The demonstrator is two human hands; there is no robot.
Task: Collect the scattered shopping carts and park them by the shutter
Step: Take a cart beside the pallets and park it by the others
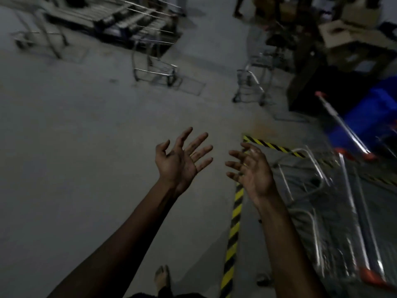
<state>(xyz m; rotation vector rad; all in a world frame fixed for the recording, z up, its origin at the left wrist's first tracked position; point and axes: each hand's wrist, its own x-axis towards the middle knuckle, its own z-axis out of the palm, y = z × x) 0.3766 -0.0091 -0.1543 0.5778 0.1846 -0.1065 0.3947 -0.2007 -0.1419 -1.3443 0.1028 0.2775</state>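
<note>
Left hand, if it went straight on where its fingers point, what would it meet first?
Probably the small shopping cart ahead, standing alone on the floor. The left hand is open and only bare floor shows between them, though depth is hard to judge.

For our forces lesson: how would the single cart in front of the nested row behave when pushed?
The cart would probably roll easily: small wheels, smooth floor. Its open wire frame looks light, so a hard shove might make it veer.
</note>
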